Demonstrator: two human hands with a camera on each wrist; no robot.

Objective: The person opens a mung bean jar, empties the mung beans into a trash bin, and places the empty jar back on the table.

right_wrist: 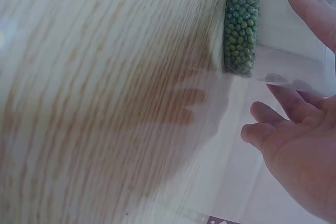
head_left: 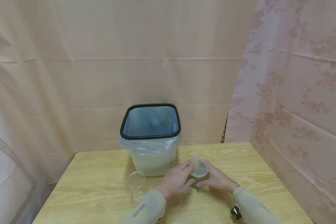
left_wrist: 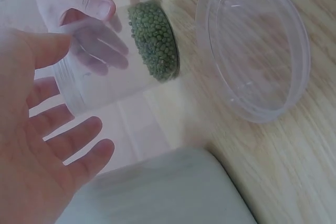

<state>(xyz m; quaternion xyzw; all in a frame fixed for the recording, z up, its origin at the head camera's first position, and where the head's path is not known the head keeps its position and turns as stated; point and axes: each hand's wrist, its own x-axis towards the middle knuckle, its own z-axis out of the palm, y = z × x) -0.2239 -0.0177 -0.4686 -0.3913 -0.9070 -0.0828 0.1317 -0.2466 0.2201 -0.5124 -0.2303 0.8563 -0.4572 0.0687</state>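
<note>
We are seeing the mung bean jar (head_left: 199,169) standing on the desk (head_left: 100,171), the lined trash bin (head_left: 154,163) sitting at its ten o'clock. The right hand's (head_left: 219,179) fingers are grasping the jar; the left hand's (head_left: 175,179) are lying loosely spread at its top. Only the wrist views are resolving individual beans (left_wrist: 153,40); the left alone is plainly showing a clear lid (left_wrist: 254,51).

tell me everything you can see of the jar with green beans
The clear jar, apparently plastic, has a ridged rim and a layer of small green beans at the bottom. It stands roughly upright on the table, right of the bin. The right hand holds it; the left hand is at its rim.
</note>
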